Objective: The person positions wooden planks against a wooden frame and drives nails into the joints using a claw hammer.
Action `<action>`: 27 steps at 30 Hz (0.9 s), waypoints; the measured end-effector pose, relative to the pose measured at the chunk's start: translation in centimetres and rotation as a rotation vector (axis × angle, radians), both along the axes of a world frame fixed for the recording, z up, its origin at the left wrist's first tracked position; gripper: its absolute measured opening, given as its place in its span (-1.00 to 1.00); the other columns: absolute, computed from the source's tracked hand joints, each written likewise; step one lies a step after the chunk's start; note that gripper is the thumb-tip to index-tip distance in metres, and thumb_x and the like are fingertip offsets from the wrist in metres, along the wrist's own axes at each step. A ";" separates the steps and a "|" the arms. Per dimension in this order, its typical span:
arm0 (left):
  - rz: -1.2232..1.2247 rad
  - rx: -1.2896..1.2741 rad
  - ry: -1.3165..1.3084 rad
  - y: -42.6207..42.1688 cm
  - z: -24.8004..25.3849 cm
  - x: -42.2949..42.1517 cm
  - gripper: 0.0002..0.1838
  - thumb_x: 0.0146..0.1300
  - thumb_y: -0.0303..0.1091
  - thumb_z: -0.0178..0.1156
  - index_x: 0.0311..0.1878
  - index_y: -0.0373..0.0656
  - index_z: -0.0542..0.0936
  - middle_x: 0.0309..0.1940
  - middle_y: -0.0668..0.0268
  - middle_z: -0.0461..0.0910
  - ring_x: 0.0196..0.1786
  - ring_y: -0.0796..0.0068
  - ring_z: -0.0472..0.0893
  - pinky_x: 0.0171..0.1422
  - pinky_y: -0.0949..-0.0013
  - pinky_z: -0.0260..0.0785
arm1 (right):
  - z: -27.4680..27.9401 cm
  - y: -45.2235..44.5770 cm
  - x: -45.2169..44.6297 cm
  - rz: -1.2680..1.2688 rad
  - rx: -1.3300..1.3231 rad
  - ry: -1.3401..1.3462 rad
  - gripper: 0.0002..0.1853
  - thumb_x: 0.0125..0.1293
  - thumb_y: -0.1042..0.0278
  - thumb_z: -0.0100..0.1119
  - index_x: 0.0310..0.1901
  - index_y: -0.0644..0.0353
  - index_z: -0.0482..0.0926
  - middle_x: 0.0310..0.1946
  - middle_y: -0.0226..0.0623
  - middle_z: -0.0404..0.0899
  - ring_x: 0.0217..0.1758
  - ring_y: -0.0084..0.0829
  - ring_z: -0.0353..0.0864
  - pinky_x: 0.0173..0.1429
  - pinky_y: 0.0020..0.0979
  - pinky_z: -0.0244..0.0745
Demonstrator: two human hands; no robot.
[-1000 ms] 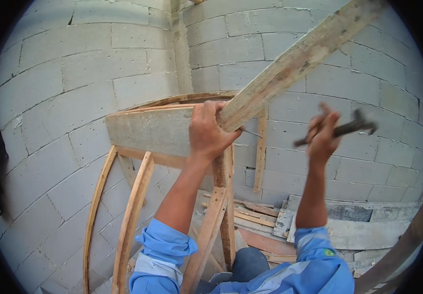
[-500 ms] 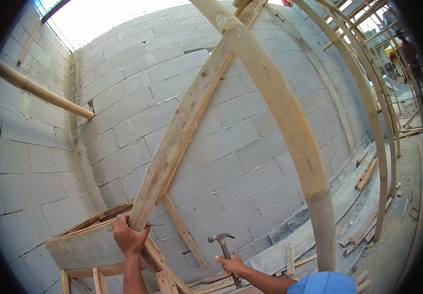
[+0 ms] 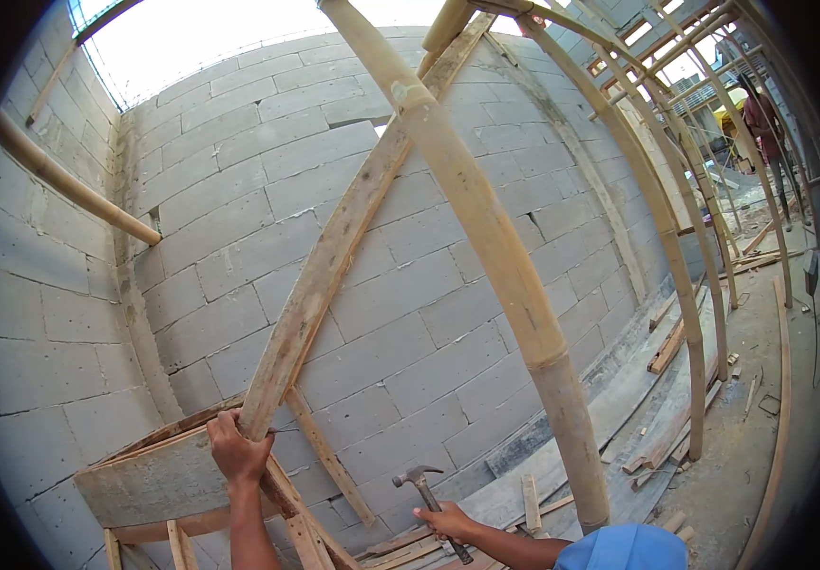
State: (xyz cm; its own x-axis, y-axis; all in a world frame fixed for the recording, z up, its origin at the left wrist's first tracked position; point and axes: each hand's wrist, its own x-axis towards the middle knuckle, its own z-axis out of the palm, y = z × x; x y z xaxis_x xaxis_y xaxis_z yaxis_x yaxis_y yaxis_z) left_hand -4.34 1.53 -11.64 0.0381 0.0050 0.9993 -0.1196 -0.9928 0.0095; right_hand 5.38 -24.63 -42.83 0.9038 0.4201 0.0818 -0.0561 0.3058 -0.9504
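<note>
Lower center, the right hand [image 3: 448, 522] grips the hammer [image 3: 425, 488]; lower left, the left hand [image 3: 238, 447] clasps the plank [image 3: 320, 275]'s end.

This was a building site. A bare block wall [image 3: 410, 313] filled the middle of the frame, and its joints were visible. At upper left, the space was open to bright sky. Bamboo poles [image 3: 500, 247] stood from the centre to the upper right. At lower right, loose boards [image 3: 633, 399] lay along the wall, beside a rough, dusty floor [image 3: 738, 427] with scraps.
</note>
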 end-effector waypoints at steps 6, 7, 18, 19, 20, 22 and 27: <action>-0.005 -0.003 0.015 0.0 0.0 -0.1 -0.31 -0.31 -0.28 0.67 -0.06 -0.12 0.50 -0.16 0.15 0.54 -0.02 0.02 0.56 0.06 0.02 0.52 | -0.1 -0.2 -1.2 0.032 -0.010 0.057 -0.61 0.44 -0.02 0.32 -0.34 0.02 0.37 -0.61 -0.55 0.28 -0.67 -0.66 0.19 -0.62 -0.52 0.10; -0.004 0.001 0.009 -0.1 0.0 -0.2 -0.32 -0.30 -0.28 0.66 -0.07 -0.11 0.49 -0.17 0.17 0.55 -0.02 0.04 0.56 0.06 0.02 0.52 | 0.1 -0.2 -1.4 0.034 -0.009 0.054 -0.61 0.44 -0.02 0.32 -0.33 0.02 0.38 -0.60 -0.55 0.28 -0.67 -0.66 0.19 -0.61 -0.52 0.10; -0.015 0.022 0.011 -0.1 0.1 -0.1 -0.34 -0.29 -0.28 0.66 -0.08 -0.13 0.52 -0.17 0.19 0.55 -0.04 0.05 0.56 0.04 0.05 0.51 | 10.5 -0.5 3.8 -0.145 0.347 0.030 -0.63 0.43 0.01 0.32 -0.27 0.08 0.40 -0.51 -0.46 0.36 -0.61 -0.62 0.29 -0.58 -0.48 0.23; -0.020 0.039 0.003 0.0 0.1 0.0 -0.34 -0.29 -0.27 0.66 -0.07 -0.14 0.52 -0.16 0.19 0.56 -0.03 0.06 0.55 0.04 0.06 0.49 | 13.0 -0.5 4.7 -0.161 0.429 -0.025 -0.64 0.44 0.02 0.31 -0.24 0.08 0.39 -0.50 -0.46 0.35 -0.61 -0.62 0.29 -0.58 -0.48 0.24; -0.018 0.044 0.005 0.3 -0.3 -0.1 -0.33 -0.29 -0.27 0.66 -0.06 -0.14 0.52 -0.15 0.19 0.57 -0.03 0.06 0.55 0.05 0.06 0.49 | 15.3 -0.3 5.4 -0.180 0.513 -0.067 -0.64 0.45 0.02 0.30 -0.21 0.08 0.38 -0.50 -0.47 0.35 -0.61 -0.61 0.30 -0.58 -0.49 0.25; -0.041 0.062 -0.009 0.4 0.4 0.4 -0.31 -0.29 -0.28 0.66 -0.04 -0.14 0.52 -0.13 0.18 0.59 -0.03 0.05 0.54 0.07 0.05 0.48 | 22.1 -0.6 5.4 -0.229 0.627 -0.101 -0.63 0.45 -0.01 0.29 -0.15 0.08 0.37 -0.49 -0.47 0.33 -0.61 -0.62 0.29 -0.58 -0.51 0.26; -0.067 0.043 0.048 0.6 1.2 0.3 -0.30 -0.27 -0.33 0.64 0.01 -0.17 0.50 -0.01 0.14 0.64 0.04 -0.04 0.57 0.15 0.00 0.48 | 40.1 -4.0 7.0 -0.302 0.752 -0.265 -0.36 0.46 -0.37 0.07 0.10 0.14 0.39 -0.43 -0.44 0.44 -0.60 -0.64 0.37 -0.60 -0.53 0.27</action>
